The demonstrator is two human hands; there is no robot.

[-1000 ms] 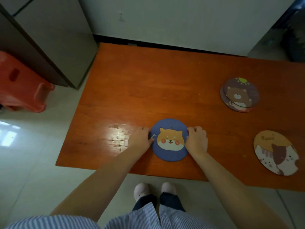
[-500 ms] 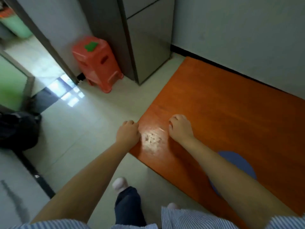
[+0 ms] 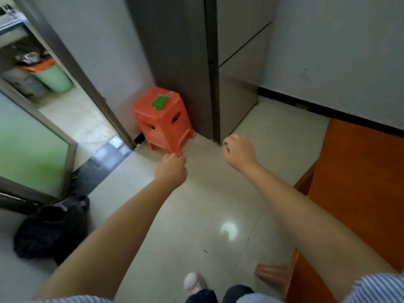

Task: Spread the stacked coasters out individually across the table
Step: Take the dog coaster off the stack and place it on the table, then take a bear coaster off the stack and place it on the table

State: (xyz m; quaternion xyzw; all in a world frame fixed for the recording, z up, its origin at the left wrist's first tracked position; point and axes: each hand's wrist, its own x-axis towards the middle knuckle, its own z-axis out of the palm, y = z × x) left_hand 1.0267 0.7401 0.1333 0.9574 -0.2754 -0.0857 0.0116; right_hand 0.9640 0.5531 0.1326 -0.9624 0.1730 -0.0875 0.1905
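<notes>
Pale floor (image 3: 196, 215) filled most of the frame, with the table (image 3: 358, 182) pushed to the right edge. Both curled, empty hands, left hand (image 3: 171, 169) and right hand (image 3: 238, 153), had left the table. No coasters showed anymore.

Surface (image 3: 358, 176): orange-brown wood, smooth, faint sheen. Floor (image 3: 209, 215): pale tile, glossy, with a bright light reflection. Stool (image 3: 162, 121): orange-red moulded plastic, semi-gloss; green cloth-like scrap (image 3: 159, 101) on top. Cabinet (image 3: 196, 62): grey, matt, flat panels. Bag (image 3: 52, 228): black, soft fabric, dull. Sleeve (image 3: 376, 287): striped woven cloth. Door panel (image 3: 28, 149): frosted glass in a grey metal-look frame.
</notes>
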